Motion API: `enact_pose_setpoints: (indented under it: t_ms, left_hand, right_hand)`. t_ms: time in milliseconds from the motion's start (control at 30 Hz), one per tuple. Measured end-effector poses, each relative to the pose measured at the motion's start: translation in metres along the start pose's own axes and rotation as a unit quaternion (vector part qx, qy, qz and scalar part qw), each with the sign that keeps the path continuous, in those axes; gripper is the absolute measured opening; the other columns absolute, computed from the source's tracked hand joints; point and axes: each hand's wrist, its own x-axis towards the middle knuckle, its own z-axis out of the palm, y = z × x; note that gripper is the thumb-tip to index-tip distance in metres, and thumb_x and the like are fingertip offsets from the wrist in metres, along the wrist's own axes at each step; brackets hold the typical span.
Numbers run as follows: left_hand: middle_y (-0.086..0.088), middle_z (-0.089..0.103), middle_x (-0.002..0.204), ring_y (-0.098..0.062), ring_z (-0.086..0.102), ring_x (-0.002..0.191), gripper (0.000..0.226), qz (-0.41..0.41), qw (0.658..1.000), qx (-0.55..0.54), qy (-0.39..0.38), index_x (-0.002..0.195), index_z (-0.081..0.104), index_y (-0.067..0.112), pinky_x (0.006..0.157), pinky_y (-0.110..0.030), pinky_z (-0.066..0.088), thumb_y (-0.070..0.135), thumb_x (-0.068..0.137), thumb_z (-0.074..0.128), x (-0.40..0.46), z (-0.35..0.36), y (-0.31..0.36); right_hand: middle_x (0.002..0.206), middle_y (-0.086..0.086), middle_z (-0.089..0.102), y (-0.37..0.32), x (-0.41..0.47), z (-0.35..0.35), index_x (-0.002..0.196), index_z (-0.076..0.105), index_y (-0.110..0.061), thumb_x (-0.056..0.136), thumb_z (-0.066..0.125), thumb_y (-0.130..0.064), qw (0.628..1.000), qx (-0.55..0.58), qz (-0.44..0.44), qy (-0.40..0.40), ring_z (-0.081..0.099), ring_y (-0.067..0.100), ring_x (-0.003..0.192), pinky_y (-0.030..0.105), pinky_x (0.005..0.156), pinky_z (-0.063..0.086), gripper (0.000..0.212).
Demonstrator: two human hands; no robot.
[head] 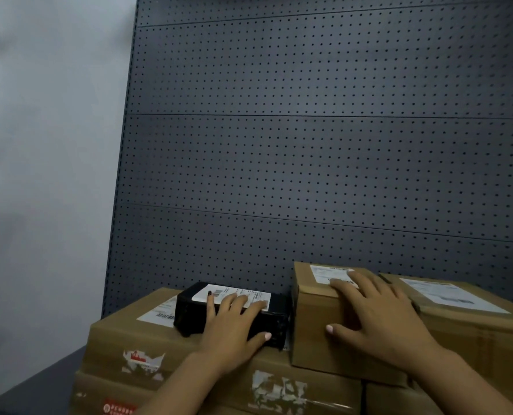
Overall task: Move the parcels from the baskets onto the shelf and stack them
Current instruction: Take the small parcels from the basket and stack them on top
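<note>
The left hand (234, 322) lay flat on the black parcel (231, 310), fingers straight over its white label, thumb against its near side. The right hand (378, 319) rested spread on a small brown parcel (318, 330) just right of the black one — not gripping it. Both sat atop a large brown box (135, 339) on the shelf (33, 381). Several parcels were already stacked; no baskets showed, so what remained I couldn't judge.

Black parcel (189, 313); brown cartons (135, 339); grey perforated backboard (309, 160).
</note>
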Motion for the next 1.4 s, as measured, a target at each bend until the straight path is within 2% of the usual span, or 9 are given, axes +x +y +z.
enact_pose_setpoints:
  t_ms: [233,467,600,667,767,867,967,1100,1400]
  left_hand:
    - [0.011,0.031,0.146,-0.015,0.017,0.14,0.056,0.004,1.0,-0.013,0.013,0.139,0.028,0.044,0.111,-0.053,-0.012,0.065,0.088,0.04,0.022,0.012,0.013]
    - [0.009,0.026,0.15,-0.016,0.013,0.142,0.059,0.015,1.0,0.004,0.001,0.142,0.021,0.044,0.113,-0.053,-0.009,0.064,0.09,0.039,0.024,0.012,0.012]
    - [0.003,0.007,0.159,-0.018,0.0,0.146,0.065,0.026,0.999,0.02,0.002,0.148,0.007,0.042,0.116,-0.051,-0.006,0.062,0.092,0.035,0.017,0.009,0.012]
    - [0.002,-0.002,0.16,-0.018,-0.005,0.146,0.069,0.037,0.999,0.024,0.018,0.149,-0.001,0.041,0.118,-0.046,-0.005,0.06,0.094,0.034,0.007,0.003,0.017]
    - [0.004,0.006,0.159,-0.017,0.002,0.146,0.067,0.061,0.997,-0.002,0.051,0.149,0.001,0.039,0.116,-0.037,-0.006,0.062,0.093,0.031,-0.018,-0.008,0.028]
    - [0.006,0.02,0.156,-0.015,0.017,0.143,0.065,0.109,0.991,-0.04,0.07,0.149,0.014,0.038,0.113,-0.032,0.003,0.064,0.091,0.026,-0.049,-0.015,0.04]
    - [-0.001,0.04,0.147,-0.02,0.041,0.13,0.066,0.184,0.979,-0.07,0.053,0.147,0.03,0.029,0.108,-0.035,0.029,0.06,0.089,0.037,-0.078,-0.015,0.064]
    - [-0.008,0.048,0.14,-0.029,0.05,0.121,0.073,0.287,0.953,-0.094,0.025,0.148,0.03,0.021,0.102,-0.041,0.041,0.057,0.085,0.043,-0.101,-0.003,0.12]
    - [-0.011,0.048,0.141,-0.031,0.049,0.124,0.075,0.43,0.882,-0.186,-0.053,0.146,0.034,0.02,0.102,-0.041,0.038,0.062,0.083,0.037,-0.157,0.049,0.309]
  right_hand:
    - [0.145,-0.013,0.035,-0.001,0.008,0.016,0.145,0.011,-0.045,0.065,0.009,-0.084,0.999,-0.023,0.026,0.039,0.034,0.017,0.132,0.042,0.11,0.024,0.09]
    - [0.138,-0.009,0.045,-0.003,0.008,0.021,0.143,0.025,-0.042,0.067,0.013,-0.082,0.997,-0.032,0.035,0.054,0.041,0.021,0.126,0.044,0.104,0.029,0.087]
    - [0.146,-0.008,0.034,-0.003,0.007,0.019,0.147,0.009,-0.04,0.064,0.001,-0.081,0.998,-0.039,0.035,0.045,0.032,0.02,0.132,0.044,0.111,0.022,0.093]
    - [0.155,-0.003,0.022,-0.002,0.008,0.017,0.149,-0.008,-0.038,0.064,-0.006,-0.08,0.998,-0.036,0.035,0.031,0.022,0.022,0.141,0.047,0.116,0.014,0.095]
    - [0.161,0.002,-0.001,0.001,-0.006,0.007,0.144,-0.025,-0.039,0.066,-0.009,-0.08,0.999,-0.007,0.025,0.046,0.002,0.025,0.148,0.048,0.117,0.002,0.089]
    - [0.158,0.006,0.022,0.006,-0.042,-0.01,0.152,0.008,-0.03,0.083,0.008,-0.074,0.992,0.008,-0.004,0.125,0.018,0.026,0.145,0.045,0.117,0.013,0.082]
    - [0.15,0.009,0.037,0.018,-0.1,-0.012,0.149,0.029,-0.022,0.09,0.025,-0.065,0.989,0.009,0.003,0.146,0.03,0.028,0.14,0.045,0.114,0.02,0.073]
    - [0.144,0.015,0.045,0.052,-0.187,0.0,0.146,0.036,-0.018,0.091,0.031,-0.058,0.994,-0.027,0.052,0.097,0.04,0.035,0.133,0.049,0.107,0.033,0.068]
    - [0.147,0.011,0.041,0.141,-0.395,0.005,0.148,0.031,-0.022,0.089,0.029,-0.063,0.97,-0.098,0.207,-0.078,0.037,0.032,0.136,0.048,0.109,0.033,0.073]
